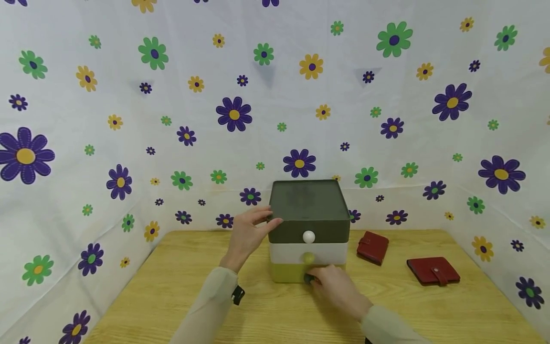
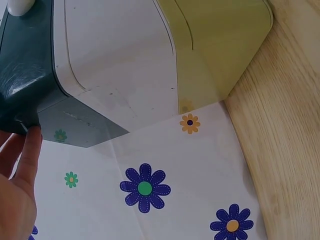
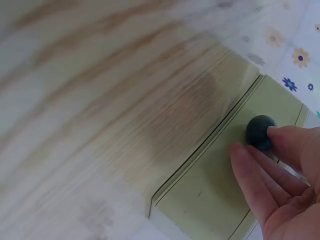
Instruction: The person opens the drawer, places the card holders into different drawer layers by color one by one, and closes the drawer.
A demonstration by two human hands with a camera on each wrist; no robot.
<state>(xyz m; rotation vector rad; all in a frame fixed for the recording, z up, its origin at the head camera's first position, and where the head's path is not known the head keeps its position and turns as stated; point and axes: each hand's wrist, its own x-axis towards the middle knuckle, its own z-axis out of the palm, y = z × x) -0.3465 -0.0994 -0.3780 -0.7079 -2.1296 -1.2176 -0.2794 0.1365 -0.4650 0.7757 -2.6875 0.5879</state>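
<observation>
Dark green, white and yellow-green, the 3-tier drawer unit (image 1: 289, 253) stands at the centre of the wooden counter (image 1: 206, 286), with 2 red wallets, 1 near its right side (image 1: 374, 247) and 1 farther right (image 1: 434, 270). Right hand (image 1: 339, 289): thumb and fingers pinch the dark round knob (image 3: 257, 131) of the bottom drawer (image 1: 285, 273), whose front looks flush. Left hand (image 1: 248, 234): thumb and fingers are spread about the top tier's near left corner, touching it; how firmly they press, I cannot tell. Risks, as judged: a pull on the knob could drag the whole unit toward the near edge if the left hand bears too lightly; the smooth, small knob could slip from the fingertips; an off-line pull could jam the drawer. Orientation: knobs and fronts face near, the unit upright; each front's long axis runs left to right. Whether width or depth is greater overall, I cannot tell.
</observation>
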